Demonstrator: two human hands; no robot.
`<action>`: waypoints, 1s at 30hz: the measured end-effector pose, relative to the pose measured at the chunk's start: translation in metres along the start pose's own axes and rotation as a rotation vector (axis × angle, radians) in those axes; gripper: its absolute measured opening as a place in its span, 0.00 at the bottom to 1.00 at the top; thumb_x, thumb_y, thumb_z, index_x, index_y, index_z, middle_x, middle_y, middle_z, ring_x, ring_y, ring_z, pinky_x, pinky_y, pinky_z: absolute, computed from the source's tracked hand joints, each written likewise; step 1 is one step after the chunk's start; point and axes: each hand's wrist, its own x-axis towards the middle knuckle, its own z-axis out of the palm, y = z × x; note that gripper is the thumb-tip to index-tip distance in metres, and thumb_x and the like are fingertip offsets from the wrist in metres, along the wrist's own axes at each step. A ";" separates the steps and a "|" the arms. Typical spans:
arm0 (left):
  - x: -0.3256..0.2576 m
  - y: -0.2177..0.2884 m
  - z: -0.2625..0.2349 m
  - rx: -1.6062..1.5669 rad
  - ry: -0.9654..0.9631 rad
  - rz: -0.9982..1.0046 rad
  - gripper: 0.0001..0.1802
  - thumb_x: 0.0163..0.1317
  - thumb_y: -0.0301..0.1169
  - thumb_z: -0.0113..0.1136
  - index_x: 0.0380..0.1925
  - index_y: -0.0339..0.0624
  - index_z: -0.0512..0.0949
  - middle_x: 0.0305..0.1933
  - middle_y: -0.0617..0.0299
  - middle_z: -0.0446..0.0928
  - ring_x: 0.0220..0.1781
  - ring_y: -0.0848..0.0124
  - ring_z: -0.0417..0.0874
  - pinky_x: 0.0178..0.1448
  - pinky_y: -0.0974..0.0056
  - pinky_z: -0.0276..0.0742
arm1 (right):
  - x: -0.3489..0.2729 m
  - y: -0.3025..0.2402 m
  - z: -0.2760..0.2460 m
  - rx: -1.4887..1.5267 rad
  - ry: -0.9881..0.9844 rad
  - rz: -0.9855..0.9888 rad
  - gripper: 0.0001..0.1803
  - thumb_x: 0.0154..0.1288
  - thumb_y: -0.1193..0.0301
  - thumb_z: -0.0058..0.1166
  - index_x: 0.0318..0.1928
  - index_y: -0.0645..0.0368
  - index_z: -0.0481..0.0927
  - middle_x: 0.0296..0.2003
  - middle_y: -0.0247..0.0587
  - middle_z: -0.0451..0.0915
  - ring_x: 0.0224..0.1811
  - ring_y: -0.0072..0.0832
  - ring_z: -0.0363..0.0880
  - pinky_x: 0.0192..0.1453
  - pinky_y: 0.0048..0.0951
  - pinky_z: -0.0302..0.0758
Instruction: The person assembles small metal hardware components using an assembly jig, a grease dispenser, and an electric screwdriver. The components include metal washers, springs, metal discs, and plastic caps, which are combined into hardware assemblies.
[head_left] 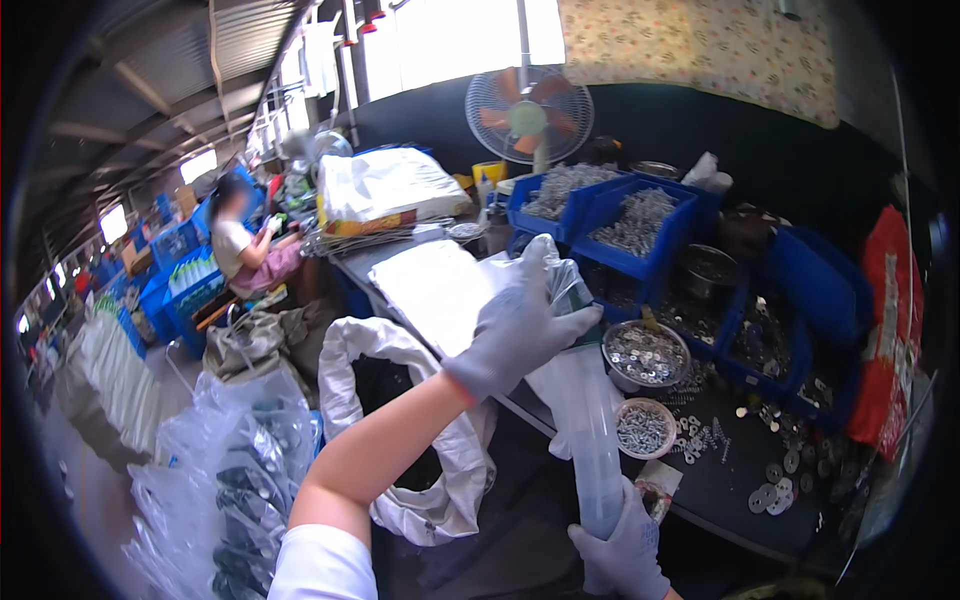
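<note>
In my right hand [625, 548], wearing a grey glove, is the lower part of a long translucent plastic cylinder [592, 440], with the fingers wrapped round it. The cylinder slants up and away from me to a dark green end. Thin clear plastic bag film [562, 268] shows around that end. My left hand [520, 325], also gloved in grey, is closed on the film there, its thumb stretched to the right across the green part. The left fingertips are partly lost in the film. A white sheet or bag [435, 295] lies on the bench behind the left hand.
Right of the cylinder stand a bowl of washers [648, 355], a pink dish of small screws [643, 428] and blue bins [640, 225] of metal hardware. Loose washers [772, 492] lie on the bench. An open white sack [345, 350] stands left; a seated person [245, 245] is beyond.
</note>
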 end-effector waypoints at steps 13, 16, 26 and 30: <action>-0.081 0.021 0.094 0.035 -0.373 0.940 0.06 0.46 0.28 0.60 0.26 0.45 0.74 0.26 0.59 0.75 0.30 0.61 0.82 0.35 0.59 0.79 | -0.008 0.044 -0.007 -0.288 0.119 -0.018 0.48 0.51 0.65 0.69 0.72 0.54 0.57 0.46 0.53 0.81 0.41 0.50 0.82 0.42 0.41 0.79; -0.157 0.046 0.131 -0.127 -0.456 1.118 0.12 0.43 0.35 0.61 0.29 0.43 0.77 0.31 0.56 0.77 0.36 0.56 0.83 0.42 0.54 0.80 | -0.018 0.035 -0.022 -0.517 0.223 -0.127 0.46 0.53 0.66 0.68 0.71 0.54 0.59 0.45 0.52 0.81 0.41 0.49 0.82 0.42 0.40 0.79; -0.225 0.080 0.104 -0.449 -0.415 0.931 0.08 0.57 0.36 0.57 0.32 0.45 0.77 0.28 0.55 0.77 0.29 0.57 0.79 0.30 0.55 0.73 | -0.022 0.014 -0.099 -1.097 0.397 -0.574 0.37 0.57 0.69 0.64 0.67 0.53 0.65 0.45 0.51 0.81 0.39 0.46 0.82 0.41 0.38 0.79; -0.183 0.067 0.026 -0.207 0.251 0.946 0.18 0.48 0.35 0.63 0.40 0.44 0.76 0.35 0.52 0.77 0.37 0.52 0.80 0.40 0.51 0.76 | 0.035 0.022 -0.087 -1.043 0.321 -0.980 0.34 0.58 0.70 0.62 0.66 0.53 0.67 0.45 0.50 0.81 0.39 0.45 0.82 0.40 0.37 0.79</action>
